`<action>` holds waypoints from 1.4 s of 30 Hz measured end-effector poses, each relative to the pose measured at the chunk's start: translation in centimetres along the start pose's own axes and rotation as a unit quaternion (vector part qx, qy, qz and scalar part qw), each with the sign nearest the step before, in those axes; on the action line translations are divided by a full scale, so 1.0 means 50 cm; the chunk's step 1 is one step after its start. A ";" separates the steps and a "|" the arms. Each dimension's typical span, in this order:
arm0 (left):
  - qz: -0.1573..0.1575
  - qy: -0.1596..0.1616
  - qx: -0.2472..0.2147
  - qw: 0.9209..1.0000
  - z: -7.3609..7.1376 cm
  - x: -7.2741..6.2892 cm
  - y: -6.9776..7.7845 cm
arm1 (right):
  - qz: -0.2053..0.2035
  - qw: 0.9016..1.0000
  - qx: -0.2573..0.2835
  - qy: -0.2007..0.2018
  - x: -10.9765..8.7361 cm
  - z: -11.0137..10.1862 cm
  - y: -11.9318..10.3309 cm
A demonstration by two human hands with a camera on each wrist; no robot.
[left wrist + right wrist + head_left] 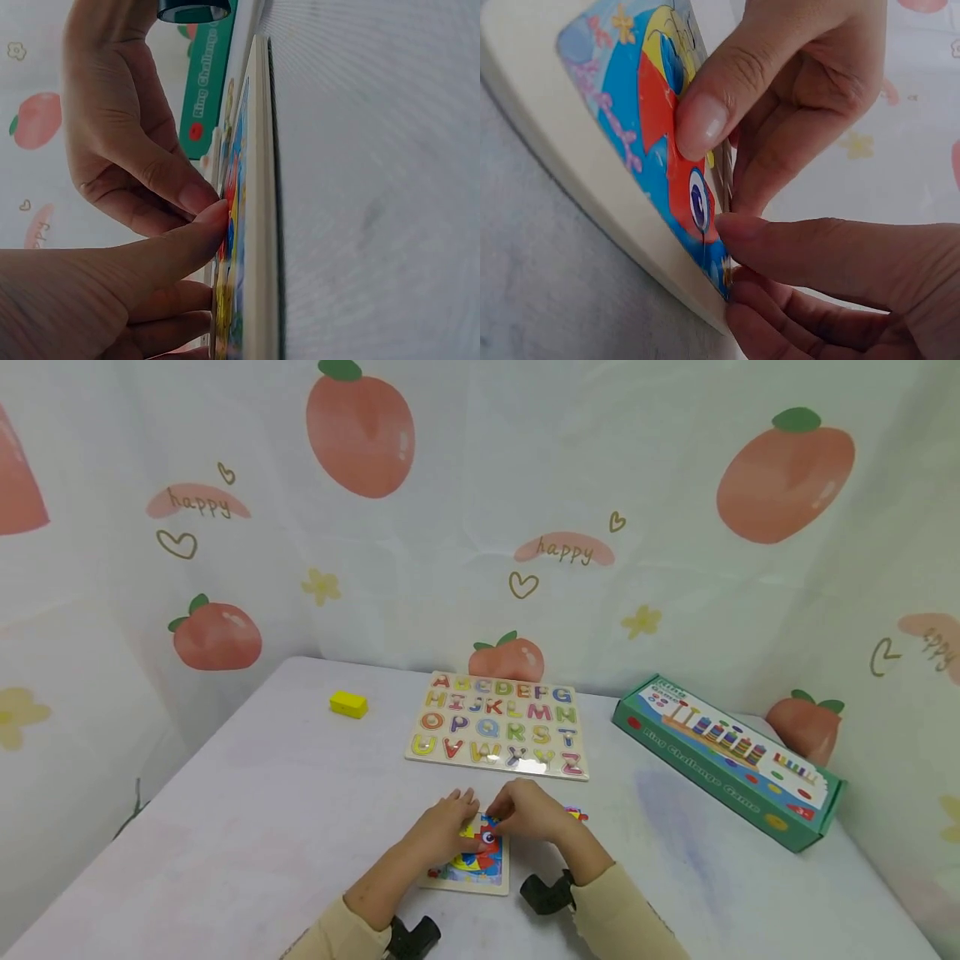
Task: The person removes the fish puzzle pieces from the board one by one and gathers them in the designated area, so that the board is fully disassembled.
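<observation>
A small wooden puzzle board (471, 877) with a fish picture lies near the table's front edge, and both hands are over it. My left hand (444, 823) presses its thumb (702, 124) on the red fish piece (654, 101). My right hand (527, 810) sets its thumb tip (731, 225) against the piece with the fish's eye (697, 201), its other fingers curled just above the board. Seen edge-on in the left wrist view, the board (259, 225) has the two thumb tips (214, 214) meeting on its face. No piece is lifted clear of the board. One loose coloured piece (576, 815) lies right of my right hand.
An alphabet puzzle board (498, 725) lies at the middle back of the table. A green ring-game box (731, 758) lies at the right and a yellow block (348, 703) at the back left. A fruit-print curtain hangs behind. Black wrist cameras (546, 893) sit by the cuffs.
</observation>
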State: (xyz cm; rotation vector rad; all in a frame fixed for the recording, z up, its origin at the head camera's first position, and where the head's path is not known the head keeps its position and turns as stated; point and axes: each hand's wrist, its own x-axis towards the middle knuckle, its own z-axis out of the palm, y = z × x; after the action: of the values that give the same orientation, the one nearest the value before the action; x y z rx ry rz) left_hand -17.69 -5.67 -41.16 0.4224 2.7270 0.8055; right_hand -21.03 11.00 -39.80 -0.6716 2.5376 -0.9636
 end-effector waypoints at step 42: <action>-0.009 -0.004 -0.014 1.000 -0.004 -0.001 0.000 | 0.007 0.999 0.044 -0.003 0.013 0.005 0.019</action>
State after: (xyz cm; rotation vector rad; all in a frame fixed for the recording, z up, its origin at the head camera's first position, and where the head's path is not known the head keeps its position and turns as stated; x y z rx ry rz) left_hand -17.74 -5.79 -40.98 0.3923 2.7056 0.8338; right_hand -21.73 11.14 -40.70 -0.6296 2.4761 -1.0595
